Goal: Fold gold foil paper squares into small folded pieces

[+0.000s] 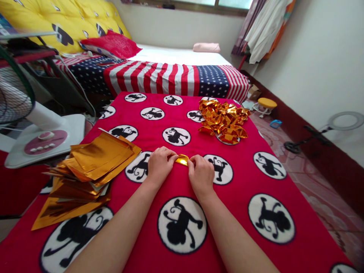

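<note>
1. The small gold piece (182, 159) sits between the two hands, just above the red cloth (236, 220).
2. The left hand (159, 163) has its grip on one end of it. The thumb and fingertips are pinched close together there, and the other fingers are curled in.
3. The right hand (201, 173) has its grip on the other end, pinched close in the same way. Only the middle of the gold piece shows.
4. That middle is shiny and smooth, like foil, and its shape is short and narrow.
5. The red cloth looks soft and fuzzy. It has white circles with black monkeys in them.
6. To the left of the hands is a messy stack of gold sheets (91, 170). They are flat and thin, with straight edges, and some have pale parts showing.
7. Past the right hand is a heap of folded gold shapes (223, 117). They are shiny and crinkly, with pointy corners, and they lie on top of each other.
</note>
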`<state>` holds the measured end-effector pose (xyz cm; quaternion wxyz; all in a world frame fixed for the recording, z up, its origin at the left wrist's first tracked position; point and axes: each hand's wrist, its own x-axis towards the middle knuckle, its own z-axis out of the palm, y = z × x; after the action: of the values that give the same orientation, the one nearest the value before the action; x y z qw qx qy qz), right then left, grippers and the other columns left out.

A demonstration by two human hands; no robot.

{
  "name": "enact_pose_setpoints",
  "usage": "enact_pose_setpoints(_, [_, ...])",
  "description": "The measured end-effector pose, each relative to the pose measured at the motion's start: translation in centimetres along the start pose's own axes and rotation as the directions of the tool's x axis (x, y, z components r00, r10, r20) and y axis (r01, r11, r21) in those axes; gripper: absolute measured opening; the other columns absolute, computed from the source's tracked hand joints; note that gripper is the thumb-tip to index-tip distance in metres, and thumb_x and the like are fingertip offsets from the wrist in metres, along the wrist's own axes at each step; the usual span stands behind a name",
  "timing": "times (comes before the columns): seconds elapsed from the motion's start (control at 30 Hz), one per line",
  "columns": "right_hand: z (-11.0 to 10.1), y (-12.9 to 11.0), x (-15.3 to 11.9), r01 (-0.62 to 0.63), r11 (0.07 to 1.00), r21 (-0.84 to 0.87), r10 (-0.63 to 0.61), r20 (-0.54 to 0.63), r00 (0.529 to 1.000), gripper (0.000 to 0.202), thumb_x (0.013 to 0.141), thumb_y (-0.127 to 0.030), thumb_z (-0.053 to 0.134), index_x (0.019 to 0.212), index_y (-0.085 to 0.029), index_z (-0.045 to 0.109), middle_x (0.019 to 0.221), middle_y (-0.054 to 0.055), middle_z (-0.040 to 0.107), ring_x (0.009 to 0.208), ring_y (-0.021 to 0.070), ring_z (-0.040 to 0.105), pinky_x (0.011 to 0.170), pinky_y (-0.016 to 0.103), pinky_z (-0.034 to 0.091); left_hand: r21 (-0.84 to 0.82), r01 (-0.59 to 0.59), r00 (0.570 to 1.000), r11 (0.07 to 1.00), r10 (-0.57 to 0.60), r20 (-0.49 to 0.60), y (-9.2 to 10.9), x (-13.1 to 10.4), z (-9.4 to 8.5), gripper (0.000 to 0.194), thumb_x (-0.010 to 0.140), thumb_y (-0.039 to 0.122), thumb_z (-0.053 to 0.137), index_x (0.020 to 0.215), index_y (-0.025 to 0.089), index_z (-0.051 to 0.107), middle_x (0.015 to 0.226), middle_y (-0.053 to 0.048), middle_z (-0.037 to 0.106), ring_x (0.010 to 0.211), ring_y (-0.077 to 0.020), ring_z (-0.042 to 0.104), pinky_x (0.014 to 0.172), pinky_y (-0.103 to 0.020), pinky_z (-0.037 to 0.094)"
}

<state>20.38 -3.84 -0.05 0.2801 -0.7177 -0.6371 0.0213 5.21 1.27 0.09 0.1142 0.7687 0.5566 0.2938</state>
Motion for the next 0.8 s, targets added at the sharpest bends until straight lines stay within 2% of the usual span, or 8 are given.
enact_pose_setpoints(0.1, [0.12,0.04,0.01,0.004,1.000,-0.011,-0.004,-0.001,1.000,0.010,0.091,-0.023,0.054,0.084,-0.020,0.060,0.082,0.003,0.068,0.078,0.0195,0.058,0.074,0.032,0.031,-0.019,0.069,0.998,0.997,-0.069,0.009,-0.09,0.12,0.04,0.014,0.084,0.035,0.064,0.082,0.025,0.074,0.081,-0.003,0.069,0.076,-0.0187,0.060,0.066,-0.030,0.042])
enact_pose_setpoints(0.2, [0.22,0.06,0.01,0.012,1.000,-0.022,-0.012,0.004,1.000,0.010,0.092,-0.023,0.053,0.084,-0.019,0.059,0.083,0.004,0.067,0.079,0.0199,0.057,0.074,0.032,0.030,-0.058,0.098,0.995,0.994,-0.097,0.025,-0.15,0.13,0.04,0.014,0.083,0.036,0.065,0.084,0.026,0.074,0.080,-0.002,0.069,0.073,-0.0172,0.061,0.063,-0.028,0.041])
enact_pose_setpoints(0.37, [0.21,0.11,0.06,0.009,1.000,-0.009,-0.009,0.012,1.000,0.009,0.091,-0.022,0.053,0.085,-0.020,0.059,0.084,0.003,0.067,0.080,0.0195,0.057,0.074,0.031,0.031,-0.131,0.010,1.000,0.991,-0.010,0.004,-0.32,-0.03,-0.16,0.014,0.084,0.031,0.063,0.081,0.022,0.073,0.089,-0.003,0.066,0.079,-0.0155,0.059,0.070,-0.027,0.044])
enact_pose_setpoints(0.5, [0.11,0.21,0.07,0.007,1.000,0.012,-0.008,0.021,1.000,0.009,0.091,-0.023,0.055,0.083,-0.020,0.059,0.083,0.002,0.066,0.080,0.0190,0.058,0.075,0.031,0.032,-0.194,-0.012,0.998,0.981,0.023,0.054,-0.70,0.03,-0.41,0.009,0.082,0.028,0.066,0.080,0.020,0.071,0.084,-0.002,0.065,0.077,-0.0149,0.059,0.069,-0.026,0.043])
enact_pose_setpoints(0.67, [0.07,0.19,0.04,0.003,1.000,-0.004,-0.003,0.017,1.000,0.009,0.092,-0.024,0.054,0.086,-0.019,0.059,0.084,0.003,0.067,0.080,0.0196,0.058,0.075,0.031,0.032,-0.138,0.004,0.998,0.990,0.004,0.063,-0.61,0.28,-0.54,0.011,0.081,0.029,0.066,0.078,0.021,0.071,0.079,-0.002,0.068,0.074,-0.0158,0.060,0.064,-0.027,0.041])
enact_pose_setpoints(0.8, [0.12,0.05,0.08,0.005,0.999,-0.038,-0.005,0.012,1.000,0.010,0.092,-0.025,0.053,0.086,-0.019,0.059,0.083,0.004,0.067,0.080,0.0202,0.058,0.074,0.031,0.031,-0.068,0.064,0.996,0.996,-0.060,0.058,-0.24,0.47,-0.51,0.014,0.081,0.035,0.065,0.079,0.023,0.073,0.078,-0.002,0.071,0.069,-0.0165,0.061,0.059,-0.027,0.039])
